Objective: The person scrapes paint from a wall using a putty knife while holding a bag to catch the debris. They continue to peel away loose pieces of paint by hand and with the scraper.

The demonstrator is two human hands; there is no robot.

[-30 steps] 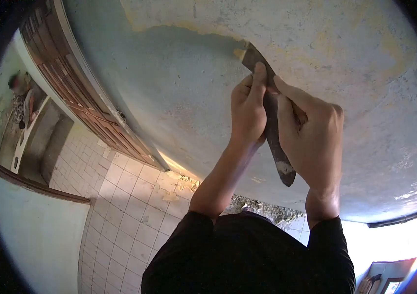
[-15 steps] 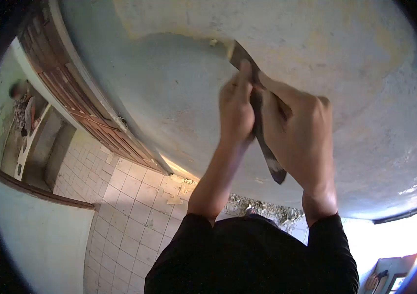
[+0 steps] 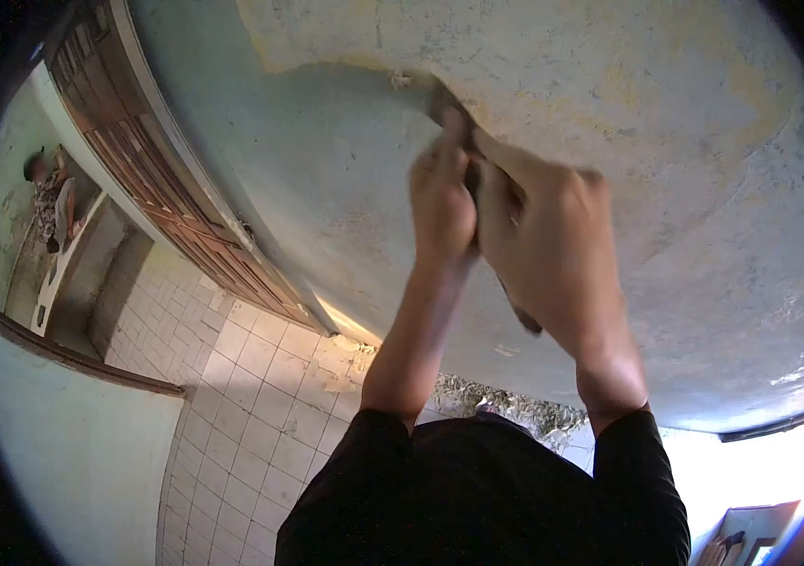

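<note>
Both of my hands grip one long dark metal blade, its broad upper end against the painted wall. Fingers of my left hand are closed on its upper part. To the right, my right hand is wrapped round its middle, hiding much of it; the dark lower end pokes out below the palm. The blade's tip lies at the edge between blue-green paint and a paler, yellowish bared patch. A small curl of loose paint hangs just left of the tip.
Debris lies along the wall's foot, with paint flakes on the tiled floor. At the left is a brown wooden door. Beyond it, a person is on a ledge by a counter.
Both my hands and the blade have shifted slightly left along the paint edge. The loose curl has moved a little left, and the person in the far room has changed posture.
</note>
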